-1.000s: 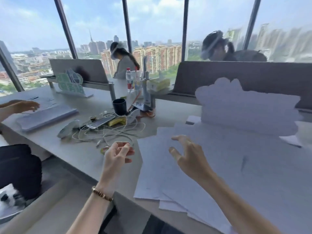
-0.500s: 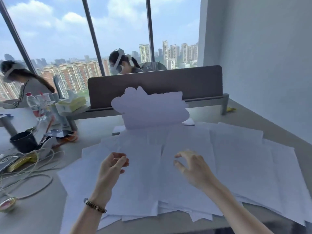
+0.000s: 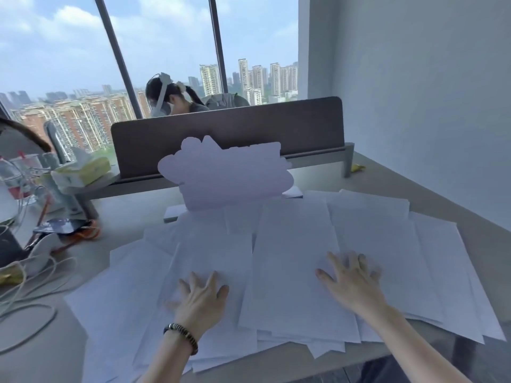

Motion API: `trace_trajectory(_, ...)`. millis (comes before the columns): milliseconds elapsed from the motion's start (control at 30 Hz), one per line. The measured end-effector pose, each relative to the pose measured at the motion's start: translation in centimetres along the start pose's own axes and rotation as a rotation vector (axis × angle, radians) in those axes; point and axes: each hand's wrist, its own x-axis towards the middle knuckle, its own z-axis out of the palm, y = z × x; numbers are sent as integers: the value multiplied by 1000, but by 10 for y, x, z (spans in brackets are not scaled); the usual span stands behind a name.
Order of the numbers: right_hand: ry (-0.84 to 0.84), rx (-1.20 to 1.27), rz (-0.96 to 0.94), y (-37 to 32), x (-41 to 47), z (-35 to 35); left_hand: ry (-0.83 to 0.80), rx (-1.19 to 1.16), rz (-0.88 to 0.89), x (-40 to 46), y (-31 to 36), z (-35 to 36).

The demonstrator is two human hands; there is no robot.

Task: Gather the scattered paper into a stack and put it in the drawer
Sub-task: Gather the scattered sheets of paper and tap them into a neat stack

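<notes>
A grey desk (image 3: 49, 352) beside tall city-view windows carries a wide spread of white paper sheets (image 3: 293, 244), overlapping loosely from the left of centre to the right edge, some hanging past the near rim. Behind them a brown divider panel (image 3: 226, 134) stands across the desk, with a pale cloud-shaped cutout (image 3: 224, 172) upright before it. The left hand (image 3: 200, 297), a beaded bracelet (image 3: 181, 334) at its wrist, lies flat on the sheets with fingers spread wide; the right hand (image 3: 351, 283) presses down likewise, fingers splayed. At far left, a yellow tissue box (image 3: 83, 170) shows a tissue standing out, and white cables (image 3: 30, 283) tangle near what may be a dark cup, mostly cut off.
</notes>
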Motion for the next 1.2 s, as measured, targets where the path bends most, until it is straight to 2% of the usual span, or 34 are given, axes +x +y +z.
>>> trace_trajectory(133,20,-2,-51,-9,-1,6,10,47,16,-3,14,-1)
trace_trajectory(300,98,76,-110,-15,-1,5,18,-10,73,-5,29,-3)
trace_trajectory(400,148,26,-26,-11,7,2,49,-39,11,-1,22,-9)
trace_trajectory(467,104,-42,34,-7,13,2,45,-10,-65,3,12,-12)
trace_trajectory(567,32,-77,-17,-11,16,8,28,30,-113,6,7,-8)
trace_trajectory(700,43,24,-168,-30,8,17,116,51,-70,5,23,-2)
trace_trajectory(800,77,138,-157,-29,13,12,181,24,-42,7,32,-6)
trace_trajectory(867,96,74,-112,-19,23,11,206,-1,-27,10,30,-10)
trace_trajectory(967,69,-58,-56,-7,32,10,201,-152,-1,19,18,-18)
trace_trajectory(1100,83,-83,-71,-4,33,10,112,-676,-26,36,4,-27)
trace_trajectory(1200,106,-73,-79,-3,33,6,53,-859,7,42,-1,-29)
